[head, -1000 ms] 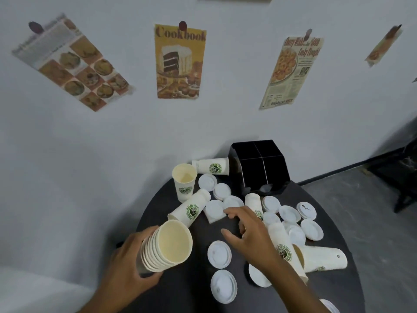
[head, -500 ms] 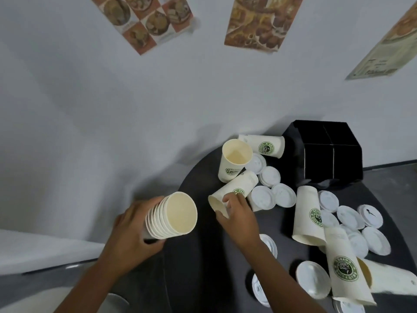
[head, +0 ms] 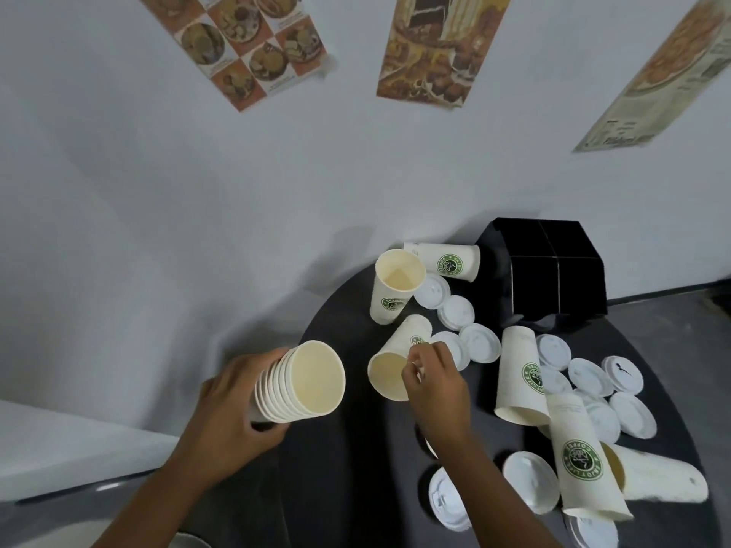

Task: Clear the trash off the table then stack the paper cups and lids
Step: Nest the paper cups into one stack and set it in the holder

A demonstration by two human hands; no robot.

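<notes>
- Setting: a pale grey wall hung with printed food posters (head: 443, 45); below it a round dark table (head: 356, 468) carrying a black divided organiser box (head: 553, 278) at the far edge.
- Left hand (head: 225, 417): fingers and thumb curl round a nested stack of cream paper cups (head: 300, 383), held off the table's left edge, mouth tilted up and toward the right.
- Right hand (head: 433, 379): fingers pinch the rim of a single tipped white paper cup with a green round logo (head: 399, 357). That cup's base points away toward the wall; its open mouth faces the person.
- Key relation: the single cup lies just right of the stack, mouths nearly side by side, long axes roughly parallel. In my judgement the cup's base must be turned toward the stack's mouth before it can nest. The right hand is the nearer one.
- Remaining items: an upright paper cup (head: 395, 286), further cups lying on their sides (head: 520, 373), and scattered white plastic lids (head: 589, 375) on the table's right half.
- Limits: the right forearm covers part of the lids nearest the person; the bottom frame edge cuts off another. Whether the single cup's base touches the table cannot be told. No trash is identifiable.
</notes>
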